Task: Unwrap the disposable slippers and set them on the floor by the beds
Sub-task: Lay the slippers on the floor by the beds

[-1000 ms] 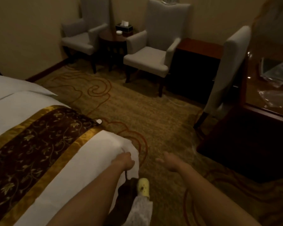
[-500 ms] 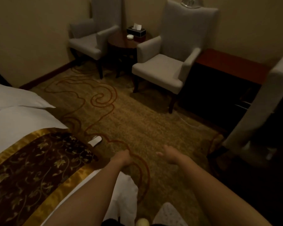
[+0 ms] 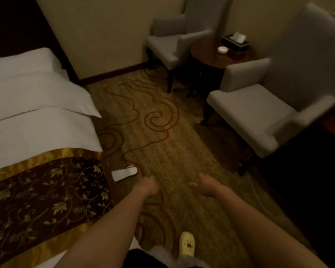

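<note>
you have one view only, from the head camera, wide-angle, looking forward and down along your forearms. it faces the carpet [image 3: 182, 151] beside the bed [image 3: 37, 132] on its left, with the armchairs [image 3: 249, 113] far ahead to the right.

Dim, warm-toned room seen through a wide-angle lens.

We see a yellowish, low light over everything; its source lies outside the frame. The white bedding [image 3: 37, 105] is the brightest area, while the upper left corner and the lower right side sink into near black with no detail. Soft shadows pool under the armchairs [image 3: 255, 113] and the round side table [image 3: 211, 55]. The right edge is smeared with blur, and the straight wall lines bend toward the borders. The carpet [image 3: 162, 151] looks grainy, and our forearms and both hands [image 3: 149, 187] are soft-edged and murky.
</note>
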Tool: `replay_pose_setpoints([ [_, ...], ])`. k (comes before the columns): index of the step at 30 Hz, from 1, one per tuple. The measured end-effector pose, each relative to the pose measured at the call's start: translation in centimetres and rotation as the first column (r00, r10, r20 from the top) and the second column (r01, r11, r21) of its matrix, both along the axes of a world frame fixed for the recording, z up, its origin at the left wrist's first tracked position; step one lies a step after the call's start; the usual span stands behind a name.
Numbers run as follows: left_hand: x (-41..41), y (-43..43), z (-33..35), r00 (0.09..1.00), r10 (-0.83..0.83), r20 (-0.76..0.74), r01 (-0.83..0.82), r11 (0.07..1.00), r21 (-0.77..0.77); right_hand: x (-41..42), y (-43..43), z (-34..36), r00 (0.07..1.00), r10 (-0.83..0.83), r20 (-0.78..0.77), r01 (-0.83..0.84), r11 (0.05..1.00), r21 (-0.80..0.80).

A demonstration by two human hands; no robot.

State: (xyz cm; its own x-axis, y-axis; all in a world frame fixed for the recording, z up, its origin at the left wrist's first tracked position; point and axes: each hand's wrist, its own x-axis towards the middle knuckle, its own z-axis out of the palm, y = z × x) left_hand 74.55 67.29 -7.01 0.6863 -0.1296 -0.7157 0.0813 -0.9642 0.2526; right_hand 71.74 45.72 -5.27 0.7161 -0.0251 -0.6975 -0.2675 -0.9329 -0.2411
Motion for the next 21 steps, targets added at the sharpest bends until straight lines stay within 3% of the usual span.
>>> replay_pose_setpoints([
  [4,3.3,0.1,0.3,0.988,0.155,-0.016,-0.155,0.987,-0.046,7.0,-0.1,-0.2,0.987,0.159,-0.021,-0.159,0.987,-0.024],
  [11,8.8,3.1,-2.6,0.9,0.426,-0.087,-0.421,0.904,0.07,19.4,3.3,-2.9,0.911,0.407,-0.063,-0.409,0.913,-0.007],
  [21,19.7,6.1,-6.1,0.66,0.729,-0.182,-0.73,0.679,0.074,36.4,10.7,-6.0,0.626,0.773,-0.101,-0.779,0.626,-0.043],
])
